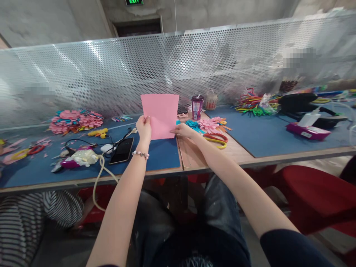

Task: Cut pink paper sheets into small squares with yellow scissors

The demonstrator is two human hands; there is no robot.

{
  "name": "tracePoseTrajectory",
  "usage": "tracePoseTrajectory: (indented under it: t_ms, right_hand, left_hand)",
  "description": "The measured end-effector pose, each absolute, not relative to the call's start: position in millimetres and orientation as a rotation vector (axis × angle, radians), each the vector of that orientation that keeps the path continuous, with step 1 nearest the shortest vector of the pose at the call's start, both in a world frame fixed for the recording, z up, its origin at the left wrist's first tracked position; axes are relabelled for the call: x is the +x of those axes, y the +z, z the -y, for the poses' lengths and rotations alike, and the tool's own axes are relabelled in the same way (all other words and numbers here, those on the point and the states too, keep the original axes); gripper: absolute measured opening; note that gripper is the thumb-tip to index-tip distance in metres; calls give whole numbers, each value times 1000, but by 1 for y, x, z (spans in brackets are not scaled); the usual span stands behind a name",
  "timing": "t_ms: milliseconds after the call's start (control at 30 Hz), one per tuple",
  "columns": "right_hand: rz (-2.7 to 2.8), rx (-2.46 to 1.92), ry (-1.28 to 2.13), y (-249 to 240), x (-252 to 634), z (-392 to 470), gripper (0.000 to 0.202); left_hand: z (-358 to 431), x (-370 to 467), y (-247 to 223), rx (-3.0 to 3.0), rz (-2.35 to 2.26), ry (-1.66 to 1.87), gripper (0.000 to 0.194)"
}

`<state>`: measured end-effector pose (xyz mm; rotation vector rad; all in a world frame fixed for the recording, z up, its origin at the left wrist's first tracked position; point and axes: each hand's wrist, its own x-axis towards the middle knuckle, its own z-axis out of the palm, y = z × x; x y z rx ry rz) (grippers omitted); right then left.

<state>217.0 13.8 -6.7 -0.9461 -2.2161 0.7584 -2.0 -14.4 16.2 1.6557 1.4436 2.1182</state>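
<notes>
A flat pink sheet of paper [161, 115] is held upright above the table, in front of the perforated metal screen. My left hand [144, 128] grips its left side, fingers closed on the edge. Lower down on the right edge, my right hand [182, 130] pinches the sheet between thumb and fingers. Just right of my right hand lie pink paper flowers [211, 124] and blue paper pieces [195, 126], with red and yellow scissors [218, 140] nearer the front.
Left of the sheet are a phone [121, 150], cables, a power strip [80, 157], a yellow glue gun [98, 132] and a pile of paper flowers [75, 120]. A purple cup [197, 107] stands behind. Rightward lie pipe cleaners [257, 105] and a tissue pack [308, 130]. A person's striped sleeve [22, 218] shows lower left.
</notes>
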Motion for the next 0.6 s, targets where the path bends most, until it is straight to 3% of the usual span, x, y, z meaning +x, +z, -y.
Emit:
tracePoseTrajectory:
  t_ms: [600]
  right_hand:
    - [2183,-992,789,-8,216,-15,30]
  left_hand:
    - [12,-4,18,1403,-1334,2233,20]
